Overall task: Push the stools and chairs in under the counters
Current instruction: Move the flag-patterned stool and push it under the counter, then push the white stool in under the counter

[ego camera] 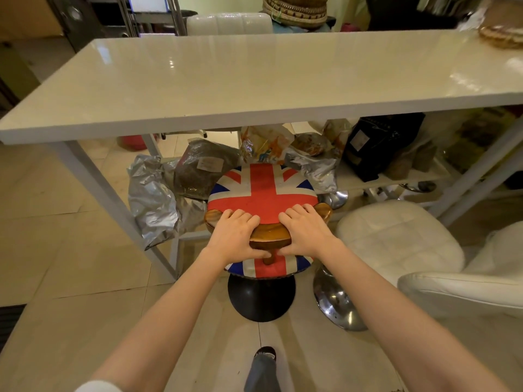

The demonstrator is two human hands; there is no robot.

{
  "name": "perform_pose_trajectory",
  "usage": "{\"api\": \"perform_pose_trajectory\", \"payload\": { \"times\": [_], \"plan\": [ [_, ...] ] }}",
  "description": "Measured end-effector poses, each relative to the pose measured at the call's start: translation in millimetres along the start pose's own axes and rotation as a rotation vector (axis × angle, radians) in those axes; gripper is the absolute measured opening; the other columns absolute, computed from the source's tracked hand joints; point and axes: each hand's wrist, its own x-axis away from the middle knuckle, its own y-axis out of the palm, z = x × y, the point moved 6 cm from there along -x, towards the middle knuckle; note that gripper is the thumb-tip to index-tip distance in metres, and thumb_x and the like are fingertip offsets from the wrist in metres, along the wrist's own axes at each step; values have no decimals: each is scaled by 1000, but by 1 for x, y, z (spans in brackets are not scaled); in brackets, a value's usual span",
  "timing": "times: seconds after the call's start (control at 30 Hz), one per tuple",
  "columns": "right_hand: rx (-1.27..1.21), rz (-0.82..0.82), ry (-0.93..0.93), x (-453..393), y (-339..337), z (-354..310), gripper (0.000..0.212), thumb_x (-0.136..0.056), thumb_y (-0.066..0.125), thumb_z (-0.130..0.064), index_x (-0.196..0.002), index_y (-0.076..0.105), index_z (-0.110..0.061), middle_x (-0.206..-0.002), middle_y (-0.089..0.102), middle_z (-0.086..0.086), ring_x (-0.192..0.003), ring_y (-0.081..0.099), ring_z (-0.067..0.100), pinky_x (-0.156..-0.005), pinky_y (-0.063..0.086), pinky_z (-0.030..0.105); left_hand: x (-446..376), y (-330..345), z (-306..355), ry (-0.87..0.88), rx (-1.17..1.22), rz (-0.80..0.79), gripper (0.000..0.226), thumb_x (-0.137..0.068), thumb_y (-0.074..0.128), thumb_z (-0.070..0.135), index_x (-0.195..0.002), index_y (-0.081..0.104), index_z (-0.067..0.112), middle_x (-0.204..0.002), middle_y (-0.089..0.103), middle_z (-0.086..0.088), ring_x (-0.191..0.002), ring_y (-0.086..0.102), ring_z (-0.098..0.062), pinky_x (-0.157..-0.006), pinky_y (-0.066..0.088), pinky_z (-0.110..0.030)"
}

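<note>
A long white glossy tabletop (254,80) spans the view, with bags crowded on a low shelf (396,176) beneath it. A white padded chair (396,241) stands to the right, not yet tucked in. Just in front of the tabletop's near edge stands a flag-patterned stool (263,193) on a black round base (261,298). The left hand (235,236) and right hand (305,233) each grip its wooden backrest (270,233), fingers curled over the top. It looks rigid and bottom-heavy; pushing low on the backrest should slide it without tipping.
</note>
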Motion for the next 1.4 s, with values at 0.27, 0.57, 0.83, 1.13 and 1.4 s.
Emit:
{"api": "perform_pose_trajectory", "payload": {
  "times": [0.27,0.57,0.83,1.13,1.4],
  "plan": [
    [-298,-83,159,3,-28,15,115,-62,69,-68,-148,9,-21,-156,12,5,-143,6,25,-115,5,44,6,-39,-14,-40,40,-8,115,-55,-2,93,-148,12,25,-156,19,-1,-143,15,-18,-116,5,-42],
    [-344,310,146,15,-112,19,95,-78,65,-51,-149,10,-21,-154,24,4,-139,24,21,-113,25,38,14,-100,-21,-188,50,146,105,-62,16,85,-148,-3,28,-158,0,-1,-145,3,-18,-116,0,-43],
    [-128,465,119,53,-146,7,92,-79,59,-57,-148,13,-19,-152,28,5,-140,22,22,-115,19,39,31,-138,6,-132,23,254,115,-58,31,88,-147,-8,26,-158,-4,-4,-145,0,-22,-114,-4,-42],
    [-159,622,242,160,-187,44,84,-79,64,-49,-146,24,-18,-147,37,5,-136,29,21,-112,18,34,17,-179,100,32,101,441,97,-76,40,76,-148,4,23,-158,5,-3,-144,7,-19,-112,-4,-37],
    [-63,613,468,258,-178,124,76,-80,63,-51,-143,33,-20,-145,41,4,-136,30,22,-111,21,37,-29,-183,218,219,256,424,86,-84,45,63,-149,10,18,-157,12,-5,-143,14,-20,-115,12,-39]
  ]
}}
